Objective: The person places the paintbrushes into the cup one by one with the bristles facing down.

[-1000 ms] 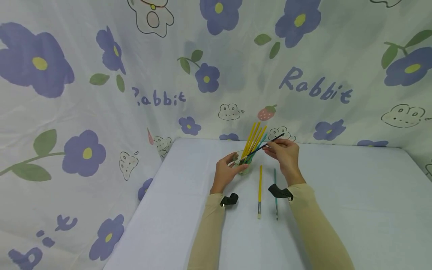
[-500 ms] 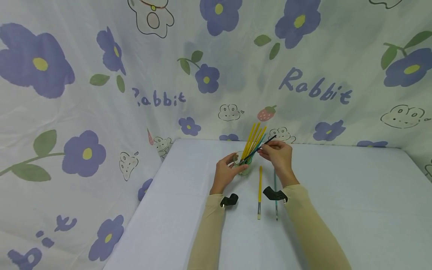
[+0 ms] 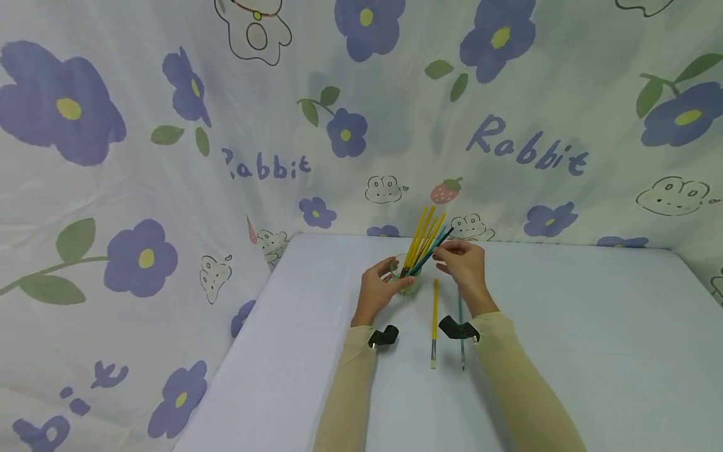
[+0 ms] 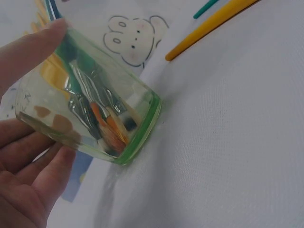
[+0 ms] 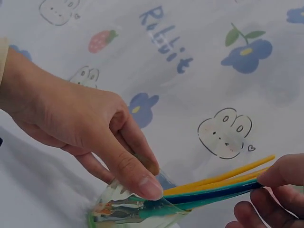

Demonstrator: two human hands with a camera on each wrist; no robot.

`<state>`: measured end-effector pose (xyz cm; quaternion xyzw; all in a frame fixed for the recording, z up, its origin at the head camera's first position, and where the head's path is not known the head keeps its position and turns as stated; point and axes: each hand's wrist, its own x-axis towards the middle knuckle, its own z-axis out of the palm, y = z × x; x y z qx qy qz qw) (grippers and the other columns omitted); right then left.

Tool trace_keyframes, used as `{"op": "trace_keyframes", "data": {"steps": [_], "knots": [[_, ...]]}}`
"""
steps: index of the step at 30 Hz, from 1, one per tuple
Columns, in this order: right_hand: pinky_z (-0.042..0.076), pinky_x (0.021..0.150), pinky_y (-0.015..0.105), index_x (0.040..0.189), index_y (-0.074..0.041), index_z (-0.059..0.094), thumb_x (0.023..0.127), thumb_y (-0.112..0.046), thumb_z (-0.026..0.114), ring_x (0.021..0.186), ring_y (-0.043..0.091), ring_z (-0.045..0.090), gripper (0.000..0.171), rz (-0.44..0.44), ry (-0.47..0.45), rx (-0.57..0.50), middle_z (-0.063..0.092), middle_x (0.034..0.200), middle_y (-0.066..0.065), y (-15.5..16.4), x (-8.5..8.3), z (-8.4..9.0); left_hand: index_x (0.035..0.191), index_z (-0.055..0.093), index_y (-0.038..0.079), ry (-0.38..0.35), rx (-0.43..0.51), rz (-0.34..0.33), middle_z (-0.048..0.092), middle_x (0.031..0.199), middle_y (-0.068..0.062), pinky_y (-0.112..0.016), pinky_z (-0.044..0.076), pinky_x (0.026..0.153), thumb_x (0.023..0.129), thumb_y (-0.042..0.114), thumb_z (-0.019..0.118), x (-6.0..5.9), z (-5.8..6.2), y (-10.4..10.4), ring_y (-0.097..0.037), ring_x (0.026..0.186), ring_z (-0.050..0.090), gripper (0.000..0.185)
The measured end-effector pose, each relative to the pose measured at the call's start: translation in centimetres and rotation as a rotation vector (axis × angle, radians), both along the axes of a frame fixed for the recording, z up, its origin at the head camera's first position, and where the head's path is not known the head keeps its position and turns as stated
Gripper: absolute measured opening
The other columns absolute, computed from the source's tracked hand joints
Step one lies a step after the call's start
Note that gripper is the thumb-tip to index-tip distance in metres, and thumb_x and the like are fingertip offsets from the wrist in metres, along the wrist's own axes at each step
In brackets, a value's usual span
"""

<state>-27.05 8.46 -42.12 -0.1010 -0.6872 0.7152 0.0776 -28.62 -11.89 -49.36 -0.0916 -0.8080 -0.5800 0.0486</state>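
Observation:
My left hand (image 3: 380,290) holds a clear greenish glass cup (image 4: 147,114), thumb on one side and fingers on the other. Several yellow-handled paintbrushes (image 3: 425,235) and teal ones lean in it, bristles down, as the left wrist view shows through the glass. Among them, a dark blue paintbrush (image 3: 444,237) slants to the right with its lower end inside the cup. My right hand (image 3: 465,270) pinches that brush's upper handle between thumb and fingers. In the right wrist view these fingertips (image 5: 273,175) sit at the handle ends, close to a teal handle.
On the white tabletop (image 3: 593,326), a yellow paintbrush (image 3: 435,314) and a teal paintbrush (image 3: 463,355) lie side by side in front of the cup, bristles toward me. The right forearm partly covers the teal one. A flower-printed curtain (image 3: 395,94) hangs behind and to the left.
My right hand has moved left and slightly down, carrying the dark blue paintbrush deeper into the cup, among the others. The left hand and cup have stayed in place.

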Motion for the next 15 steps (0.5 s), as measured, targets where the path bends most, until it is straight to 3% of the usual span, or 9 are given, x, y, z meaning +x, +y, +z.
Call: {"op": "trace_keyframes", "data": {"steps": [15], "knots": [[0.064, 0.07, 0.02, 0.107, 0.002, 0.065, 0.096, -0.009, 0.069, 0.071, 0.004, 0.069, 0.016, -0.046, -0.017, 0.003, 0.067, 0.08, -0.01, 1.7, 0.3, 0.3, 0.147, 0.058, 0.009, -0.019, -0.012, -0.002, 0.064, 0.144, -0.012, -0.042, 0.054, 0.113, 0.08, 0.039, 0.09, -0.1, -0.1, -0.1, -0.028, 0.138, 0.058, 0.08]]}}
